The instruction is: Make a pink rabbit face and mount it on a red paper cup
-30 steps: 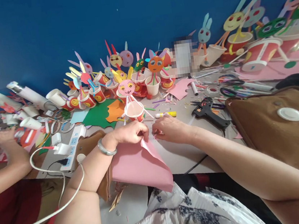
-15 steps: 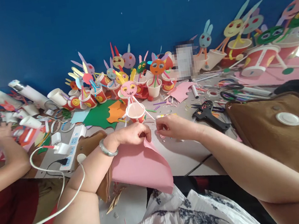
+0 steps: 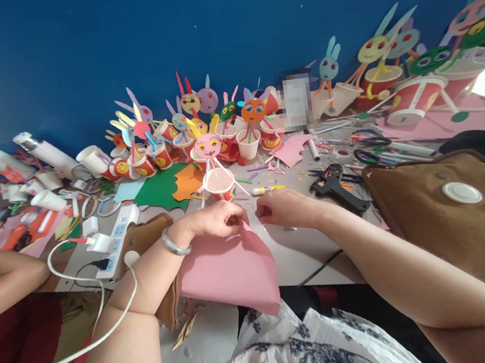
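Note:
My left hand (image 3: 223,218), with a bracelet at its wrist, is closed in a pinch at the upper edge of a pink paper sheet (image 3: 231,271). The sheet hangs over the front of the table, its near corner curling down toward my lap. Just to the right, my right hand (image 3: 283,209) is closed with fingertips pressed together close to the tabletop; whatever they hold is hidden. Beyond both hands stands a paper cup (image 3: 220,185) bearing a pink paper rabbit face (image 3: 207,146) with yellow ears. A small yellow-and-white tube (image 3: 265,190) lies behind my right hand.
A black glue gun (image 3: 340,187) and a brown plush pad (image 3: 460,225) lie to the right. On the left are a white power strip (image 3: 119,241) with cables and another person's arm (image 3: 6,275). Several paper-cup figures line the blue wall (image 3: 223,25). Green paper (image 3: 161,188) lies behind.
My right hand has shifted slightly, uncovering more of the small tube. My left hand stays at the pink paper, whose edge lifts a little differently. The other person's hands have moved.

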A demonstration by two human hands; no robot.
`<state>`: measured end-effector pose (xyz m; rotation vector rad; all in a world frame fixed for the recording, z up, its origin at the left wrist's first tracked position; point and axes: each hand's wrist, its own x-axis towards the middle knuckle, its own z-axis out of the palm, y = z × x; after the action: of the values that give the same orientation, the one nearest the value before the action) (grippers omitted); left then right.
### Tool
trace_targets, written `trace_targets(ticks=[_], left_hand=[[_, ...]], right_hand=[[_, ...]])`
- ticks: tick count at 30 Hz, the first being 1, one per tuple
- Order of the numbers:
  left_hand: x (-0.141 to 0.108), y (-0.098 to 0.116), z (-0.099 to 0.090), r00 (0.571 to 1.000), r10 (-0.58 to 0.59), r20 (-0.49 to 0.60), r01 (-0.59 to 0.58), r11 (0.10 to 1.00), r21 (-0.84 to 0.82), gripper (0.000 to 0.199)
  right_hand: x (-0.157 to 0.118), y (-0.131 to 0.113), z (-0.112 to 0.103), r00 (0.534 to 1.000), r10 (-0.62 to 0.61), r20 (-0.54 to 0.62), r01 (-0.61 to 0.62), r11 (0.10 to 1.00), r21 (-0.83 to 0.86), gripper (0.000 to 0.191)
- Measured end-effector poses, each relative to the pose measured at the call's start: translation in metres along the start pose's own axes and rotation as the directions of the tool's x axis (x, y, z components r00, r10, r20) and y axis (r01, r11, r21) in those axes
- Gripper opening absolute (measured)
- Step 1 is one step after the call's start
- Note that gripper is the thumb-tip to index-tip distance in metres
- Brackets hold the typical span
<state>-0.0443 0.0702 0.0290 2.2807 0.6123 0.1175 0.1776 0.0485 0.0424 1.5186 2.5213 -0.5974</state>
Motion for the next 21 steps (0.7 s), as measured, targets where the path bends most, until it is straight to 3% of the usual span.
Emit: trace_targets(ticks=[13,21], left_hand=[[0.003,0.012,0.004,0.995,-0.066,-0.076,0.078,0.982,0.171,0.019],[0.003,0.014,0.005,0.987,-0.099,-0.127,0.130,0.954,0.269,0.019]], right_hand=[[0.000,0.001,0.004,1.000,-0.026,-0.011,0.026,0.999,-0.023,0.021],[-0.001,-0.002,0.004,1.000,-0.017,0.004,0.017,0.997,-0.079,0.017]])
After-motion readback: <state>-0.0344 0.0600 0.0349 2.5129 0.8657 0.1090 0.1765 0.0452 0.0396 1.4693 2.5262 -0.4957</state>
